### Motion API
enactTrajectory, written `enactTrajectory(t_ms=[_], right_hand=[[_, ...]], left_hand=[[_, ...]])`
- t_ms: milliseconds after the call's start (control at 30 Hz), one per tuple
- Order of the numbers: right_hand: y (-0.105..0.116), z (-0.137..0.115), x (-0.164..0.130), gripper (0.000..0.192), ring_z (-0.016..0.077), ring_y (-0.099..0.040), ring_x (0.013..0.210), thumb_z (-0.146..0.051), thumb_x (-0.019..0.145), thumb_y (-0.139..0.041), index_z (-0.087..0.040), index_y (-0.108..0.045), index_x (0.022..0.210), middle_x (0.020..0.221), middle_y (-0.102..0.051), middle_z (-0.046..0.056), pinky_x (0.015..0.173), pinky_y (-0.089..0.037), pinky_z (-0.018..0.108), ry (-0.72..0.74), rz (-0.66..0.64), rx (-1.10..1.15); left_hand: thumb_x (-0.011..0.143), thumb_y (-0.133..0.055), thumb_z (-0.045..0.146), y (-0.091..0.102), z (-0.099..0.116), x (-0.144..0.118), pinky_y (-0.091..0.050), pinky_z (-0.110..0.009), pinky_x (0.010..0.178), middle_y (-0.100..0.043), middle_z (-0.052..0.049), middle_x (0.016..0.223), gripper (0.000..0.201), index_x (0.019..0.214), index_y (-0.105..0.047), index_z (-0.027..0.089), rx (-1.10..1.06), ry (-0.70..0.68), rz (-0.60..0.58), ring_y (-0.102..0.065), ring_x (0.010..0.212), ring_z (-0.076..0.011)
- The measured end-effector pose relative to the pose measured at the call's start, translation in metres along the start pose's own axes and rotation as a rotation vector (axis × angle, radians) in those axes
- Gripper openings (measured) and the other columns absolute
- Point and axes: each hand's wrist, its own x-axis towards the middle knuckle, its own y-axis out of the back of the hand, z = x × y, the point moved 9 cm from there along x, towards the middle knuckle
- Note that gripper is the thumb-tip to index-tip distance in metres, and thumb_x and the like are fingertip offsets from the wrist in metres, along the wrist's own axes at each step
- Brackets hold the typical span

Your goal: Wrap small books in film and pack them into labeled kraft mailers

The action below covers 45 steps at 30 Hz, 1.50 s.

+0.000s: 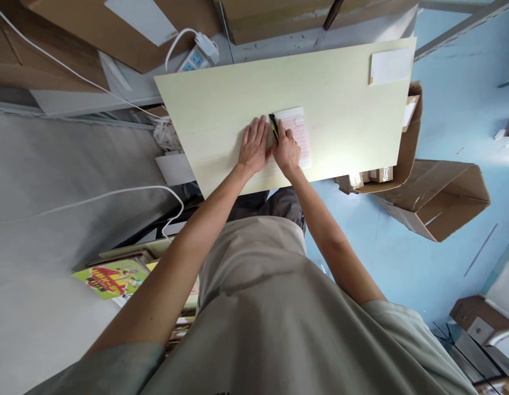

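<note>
A pale wooden table point(340, 109) stands before me. On it lies a pink-lined paper pad point(300, 137). My right hand point(286, 151) rests on the pad and grips a black and yellow utility knife point(273, 126) at the pad's left edge. My left hand point(254, 145) lies flat on the table with fingers spread, just left of the knife and touching the pad's edge.
A white card point(390, 65) sits at the table's far right corner. Open cardboard boxes point(435, 197) lie on the blue floor to the right. A power strip point(197, 55) with white cables lies beyond the table. Colourful books point(112, 277) are stacked at lower left.
</note>
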Motion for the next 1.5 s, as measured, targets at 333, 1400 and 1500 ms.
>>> enactTrajectory(t_ms=[333, 1400, 1500], right_hand=[[0.016, -0.020, -0.011, 0.069, 0.0391, -0.070, 0.134, -0.036, 0.127, -0.015, -0.018, -0.003, 0.192, 0.164, -0.056, 0.030, 0.107, -0.055, 0.052, -0.126, -0.142, -0.219], [0.012, -0.010, -0.061, 0.072, 0.0386, -0.065, 0.136, -0.034, 0.126, -0.021, -0.024, 0.010, 0.191, 0.161, -0.054, 0.028, 0.102, -0.056, 0.045, -0.115, -0.179, -0.417], [0.011, -0.007, -0.065, 0.071, 0.0371, -0.065, 0.135, -0.029, 0.125, -0.018, -0.024, 0.009, 0.191, 0.158, -0.055, 0.026, 0.101, -0.056, 0.045, -0.124, -0.160, -0.379]], left_hand=[[0.116, -0.035, 0.058, -0.005, 0.000, 0.002, -0.004, -0.061, 0.152, -0.014, -0.010, 0.198, 0.088, 0.191, -0.019, 0.015, 0.143, 0.003, -0.055, -0.001, 0.186, -0.0339], [0.111, -0.043, 0.056, -0.001, 0.004, 0.001, -0.002, -0.065, 0.152, -0.017, -0.010, 0.198, 0.089, 0.188, -0.029, 0.014, 0.052, 0.037, -0.064, -0.001, 0.186, -0.0349], [0.111, -0.042, 0.058, -0.004, 0.001, 0.001, -0.001, -0.064, 0.153, -0.016, -0.009, 0.198, 0.089, 0.189, -0.028, 0.016, 0.052, 0.031, -0.066, 0.001, 0.186, -0.0345]])
